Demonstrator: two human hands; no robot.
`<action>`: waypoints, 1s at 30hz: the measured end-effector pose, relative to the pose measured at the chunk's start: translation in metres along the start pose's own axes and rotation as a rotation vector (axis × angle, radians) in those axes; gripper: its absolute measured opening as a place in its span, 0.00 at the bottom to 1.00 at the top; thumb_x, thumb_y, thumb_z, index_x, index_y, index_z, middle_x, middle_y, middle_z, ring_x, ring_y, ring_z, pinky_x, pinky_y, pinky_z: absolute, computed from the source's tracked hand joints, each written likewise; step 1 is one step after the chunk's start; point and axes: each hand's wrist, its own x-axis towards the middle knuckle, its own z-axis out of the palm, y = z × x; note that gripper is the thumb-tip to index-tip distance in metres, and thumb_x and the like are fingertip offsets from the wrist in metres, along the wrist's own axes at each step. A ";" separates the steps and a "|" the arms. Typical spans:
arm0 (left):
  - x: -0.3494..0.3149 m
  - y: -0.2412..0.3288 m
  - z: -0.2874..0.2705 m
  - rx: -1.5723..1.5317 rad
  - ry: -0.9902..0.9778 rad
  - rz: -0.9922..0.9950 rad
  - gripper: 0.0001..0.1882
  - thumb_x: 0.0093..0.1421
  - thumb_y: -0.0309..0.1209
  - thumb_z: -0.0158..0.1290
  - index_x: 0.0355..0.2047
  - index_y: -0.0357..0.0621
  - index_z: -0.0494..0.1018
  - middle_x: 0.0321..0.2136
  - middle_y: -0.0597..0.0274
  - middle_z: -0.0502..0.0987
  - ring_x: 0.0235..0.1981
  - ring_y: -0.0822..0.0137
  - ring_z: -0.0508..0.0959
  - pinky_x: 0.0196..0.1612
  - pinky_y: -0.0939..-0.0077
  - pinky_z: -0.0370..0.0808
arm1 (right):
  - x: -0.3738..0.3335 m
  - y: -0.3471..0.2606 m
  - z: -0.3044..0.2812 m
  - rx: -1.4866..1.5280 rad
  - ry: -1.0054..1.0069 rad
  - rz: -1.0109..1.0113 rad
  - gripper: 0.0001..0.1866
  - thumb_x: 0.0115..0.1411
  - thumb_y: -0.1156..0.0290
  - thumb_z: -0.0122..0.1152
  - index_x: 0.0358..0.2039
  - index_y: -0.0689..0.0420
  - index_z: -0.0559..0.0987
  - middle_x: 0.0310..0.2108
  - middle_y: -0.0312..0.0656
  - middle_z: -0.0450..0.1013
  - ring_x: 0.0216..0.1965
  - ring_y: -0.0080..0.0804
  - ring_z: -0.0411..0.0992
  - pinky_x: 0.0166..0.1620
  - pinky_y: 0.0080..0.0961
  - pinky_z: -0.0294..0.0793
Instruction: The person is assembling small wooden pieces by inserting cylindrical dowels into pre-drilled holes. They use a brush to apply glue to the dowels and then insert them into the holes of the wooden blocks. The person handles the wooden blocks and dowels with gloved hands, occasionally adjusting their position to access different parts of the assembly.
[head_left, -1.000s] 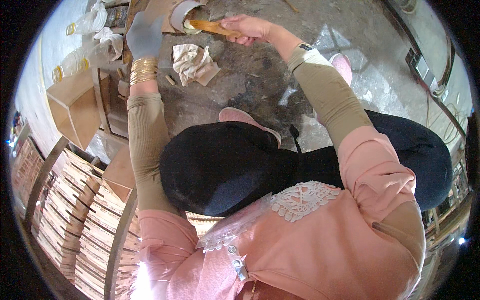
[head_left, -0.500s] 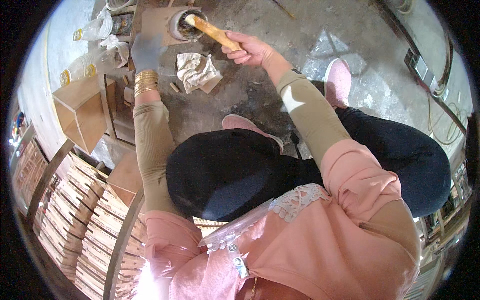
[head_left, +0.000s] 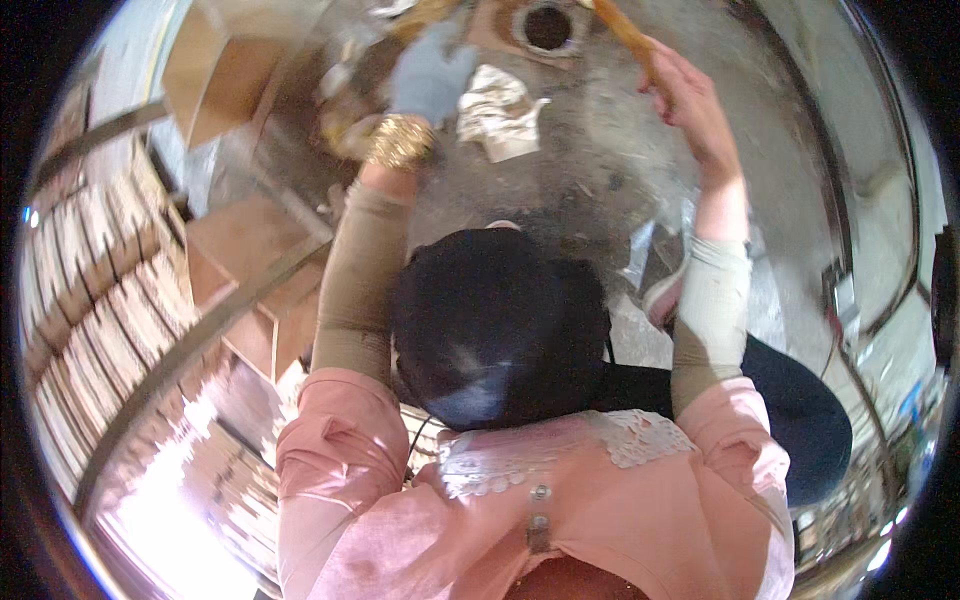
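My right hand (head_left: 685, 95) is closed round the lower end of a flat wooden stick (head_left: 632, 38), whose pale tip is at the top edge of the view. To its left a round pot (head_left: 548, 28) with a dark inside stands on a brown board (head_left: 490, 22). My left hand (head_left: 432, 75), in a grey glove with gold bangles at the wrist, is between a crumpled, stained white cloth (head_left: 500, 108) and some blurred things on the left. Just beyond it lies a blurred yellowish-brown thing (head_left: 425, 14). Motion smears the gloved fingers, so a grip cannot be made out.
Open wooden boxes (head_left: 225, 75) stand at the left, with another brown box (head_left: 245, 245) nearer. Stacked pale slatted pieces (head_left: 100, 290) fill the lower left behind a curved-looking bar (head_left: 190, 345). A dark strip (head_left: 838, 190) runs along the floor at the right.
The view has shifted, so the pot and cloth now appear farther right. The stick's tip has left the pot's mouth and points upward. My left hand has moved nearer the cloth.
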 end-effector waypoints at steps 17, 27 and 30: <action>-0.177 -0.176 -0.027 -1.522 0.095 -1.003 0.18 0.60 0.41 0.46 0.43 0.40 0.66 0.31 0.59 0.74 0.26 0.66 0.73 0.34 0.74 0.72 | 0.023 0.035 0.238 -0.289 -0.625 0.278 0.21 0.60 0.60 0.42 0.51 0.54 0.69 0.21 0.38 0.71 0.12 0.20 0.64 0.15 0.18 0.63; -0.146 -0.133 -0.027 -0.472 0.076 -0.292 0.20 0.61 0.40 0.44 0.50 0.44 0.61 0.41 0.59 0.72 0.40 0.59 0.73 0.44 0.69 0.71 | 0.010 0.056 0.303 -0.530 -0.475 -0.188 0.18 0.61 0.65 0.39 0.50 0.53 0.69 0.27 0.51 0.73 0.24 0.39 0.73 0.27 0.34 0.72; -0.142 -0.138 -0.026 -1.070 0.187 -0.469 0.19 0.64 0.42 0.37 0.49 0.44 0.64 0.42 0.59 0.72 0.42 0.62 0.71 0.48 0.72 0.68 | -0.009 0.033 0.313 -0.589 -0.414 -0.213 0.13 0.58 0.69 0.42 0.41 0.58 0.71 0.32 0.62 0.70 0.37 0.58 0.69 0.41 0.47 0.68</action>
